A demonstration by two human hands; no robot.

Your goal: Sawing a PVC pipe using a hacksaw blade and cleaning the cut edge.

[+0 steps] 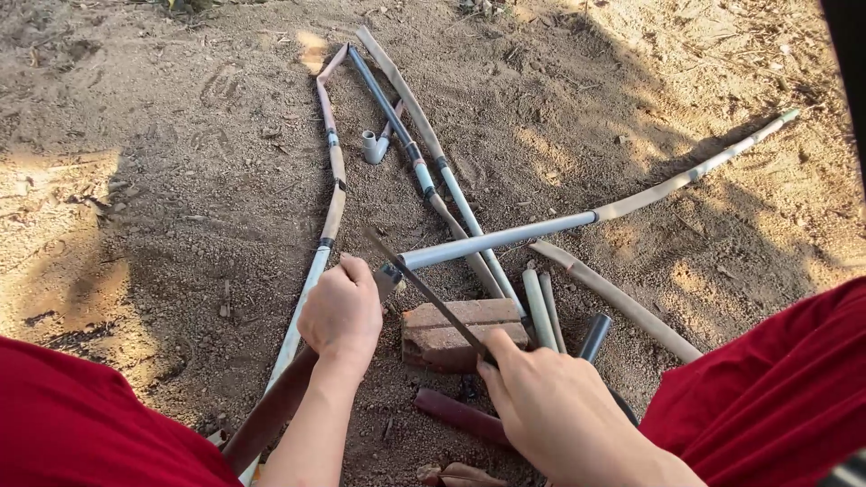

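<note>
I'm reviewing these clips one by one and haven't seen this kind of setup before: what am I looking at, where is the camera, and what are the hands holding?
There is no machine here. A camera worn on a person's head looks down at their own two bare hands over sandy ground. The left hand is closed around the end of a long grey pipe. The right hand grips a thin saw blade laid across that pipe near a red brick. More pipes and short offcuts lie around. The red at both sides is the person's clothing.

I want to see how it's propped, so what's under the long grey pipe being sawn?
A red brick lies beside the long grey pipe. The left hand covers its near end, so contact can't be seen.
</note>
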